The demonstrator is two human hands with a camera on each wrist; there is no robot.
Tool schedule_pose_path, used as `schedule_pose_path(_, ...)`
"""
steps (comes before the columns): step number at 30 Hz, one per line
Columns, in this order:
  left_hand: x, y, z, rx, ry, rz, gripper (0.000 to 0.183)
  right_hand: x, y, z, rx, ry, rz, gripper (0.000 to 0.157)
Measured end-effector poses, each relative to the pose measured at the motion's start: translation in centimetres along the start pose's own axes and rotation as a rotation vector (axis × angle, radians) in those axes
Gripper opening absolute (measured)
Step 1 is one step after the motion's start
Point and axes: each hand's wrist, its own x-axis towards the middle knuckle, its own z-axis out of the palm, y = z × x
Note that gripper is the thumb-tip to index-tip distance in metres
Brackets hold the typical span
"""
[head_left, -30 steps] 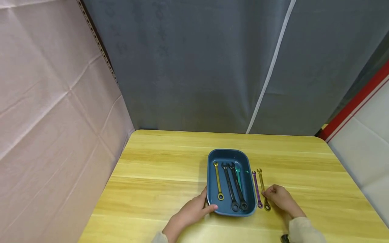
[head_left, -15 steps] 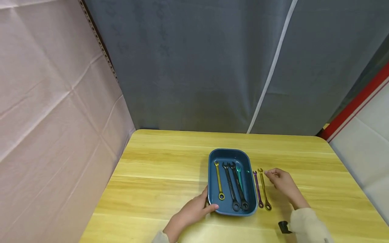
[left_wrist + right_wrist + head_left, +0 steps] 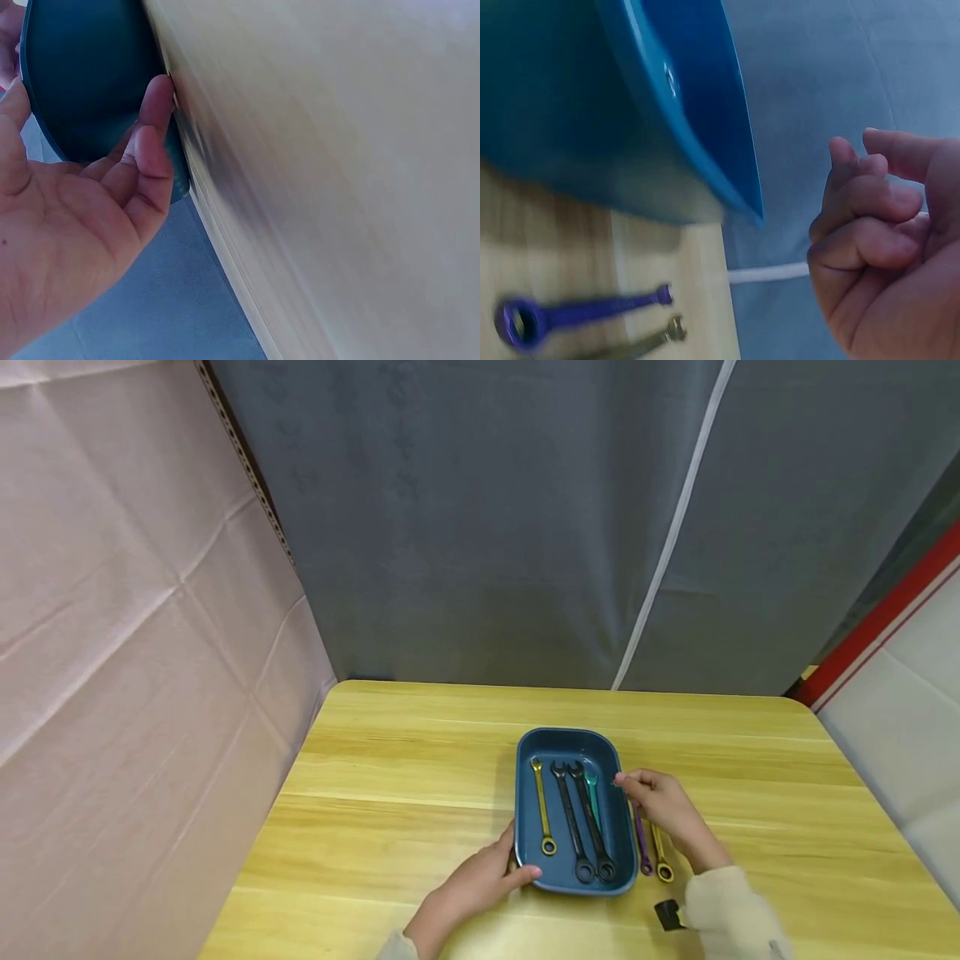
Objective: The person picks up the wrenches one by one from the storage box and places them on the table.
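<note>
A blue tray (image 3: 531, 877) holds a gold wrench (image 3: 542, 806), two black wrenches (image 3: 572, 822) and a teal wrench (image 3: 592, 795). My left hand (image 3: 480, 878) grips its near left corner, thumb on the rim and fingers against the outer wall (image 3: 90, 75). Beside the tray's right rim hovers my right hand (image 3: 669, 810), with loosely bent fingers and nothing between them. Just below that hand lie a purple wrench (image 3: 643, 847) and another gold wrench (image 3: 661, 856); the hand covers their far ends in the head view. The right wrist view shows thumb and forefinger slightly apart.
The wooden table (image 3: 405, 743) carries everything. A dark grey curtain (image 3: 480, 527) hangs behind its far edge. Pale cloth (image 3: 150, 652) stands on the left, and a white panel with a red border (image 3: 885, 602) on the right.
My right hand has moved from the lower part of the outer gold wrench to its far end, then left to the tray's right rim. My left hand keeps its hold on the tray.
</note>
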Motion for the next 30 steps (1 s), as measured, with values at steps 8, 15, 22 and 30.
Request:
schedule_pose_path(8,0.0,-0.2,0.1,0.001,0.020,0.012,0.087,0.5,-0.7,3.1,0.097,-0.065,0.001,0.036)
schedule_pose_path(15,0.1,-0.3,-0.1,-0.014,0.023,0.029,0.086,0.8,-1.0,5.5,0.150,-0.081,0.014,0.035)
schedule_pose_path(22,0.1,-0.3,-0.1,-0.014,0.022,0.030,0.085,1.2,-0.8,7.6,0.224,-0.068,0.043,0.033)
schedule_pose_path(30,0.0,-0.2,-0.2,-0.015,0.002,0.016,0.087,1.8,-0.1,9.6,0.250,-0.058,0.083,0.031)
